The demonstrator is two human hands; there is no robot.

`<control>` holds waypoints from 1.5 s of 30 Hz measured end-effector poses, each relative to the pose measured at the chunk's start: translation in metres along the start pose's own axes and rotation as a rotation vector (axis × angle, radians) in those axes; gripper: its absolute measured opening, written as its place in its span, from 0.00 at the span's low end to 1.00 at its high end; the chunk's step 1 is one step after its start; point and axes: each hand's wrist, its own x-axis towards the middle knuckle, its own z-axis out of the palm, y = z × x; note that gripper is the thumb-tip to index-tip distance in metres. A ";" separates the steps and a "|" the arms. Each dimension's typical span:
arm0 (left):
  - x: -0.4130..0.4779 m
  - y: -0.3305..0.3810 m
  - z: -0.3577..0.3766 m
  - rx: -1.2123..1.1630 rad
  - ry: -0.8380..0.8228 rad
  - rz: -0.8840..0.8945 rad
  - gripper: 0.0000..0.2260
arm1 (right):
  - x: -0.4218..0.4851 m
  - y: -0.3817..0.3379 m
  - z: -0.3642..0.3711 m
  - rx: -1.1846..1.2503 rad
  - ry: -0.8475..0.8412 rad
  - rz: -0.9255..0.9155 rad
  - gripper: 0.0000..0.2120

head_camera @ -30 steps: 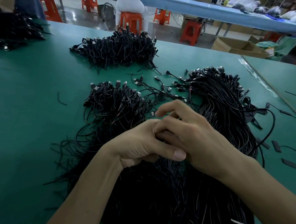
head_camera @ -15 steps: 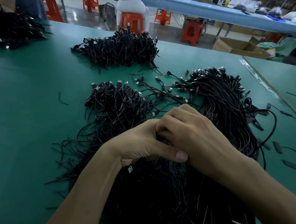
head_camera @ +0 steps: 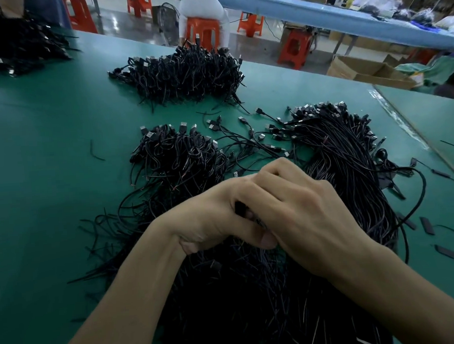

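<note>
head view: left hand (head_camera: 210, 216) and right hand (head_camera: 305, 215) meet, fingers curled tight on a black cable (head_camera: 241, 207); cable pile (head_camera: 228, 291) beneath.

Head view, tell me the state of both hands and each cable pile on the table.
Left hand: curled, holding black cable.
Right hand: curled over the same cable.
Near pile: loose, tangled, under the hands.
Middle pile: coiled bundles, heaped.
Far pile: coiled bundles, heaped.
Right pile: straight, laid lengthwise.
Cardboard box: open.

The right hand (head_camera: 302, 209) had lifted fingers; now they curl down over the left hand (head_camera: 210, 218), and a black wire (head_camera: 240, 207) peeks out between both hands.
</note>
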 end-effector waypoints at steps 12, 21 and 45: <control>-0.002 -0.001 -0.012 -0.359 0.189 0.004 0.11 | -0.004 0.018 0.007 -0.008 0.257 0.016 0.08; 0.004 -0.001 -0.004 0.680 0.627 -0.020 0.08 | -0.006 0.024 0.028 0.093 0.292 0.089 0.04; 0.002 0.002 0.021 0.456 0.545 0.474 0.15 | 0.000 0.025 0.028 1.366 0.469 0.836 0.15</control>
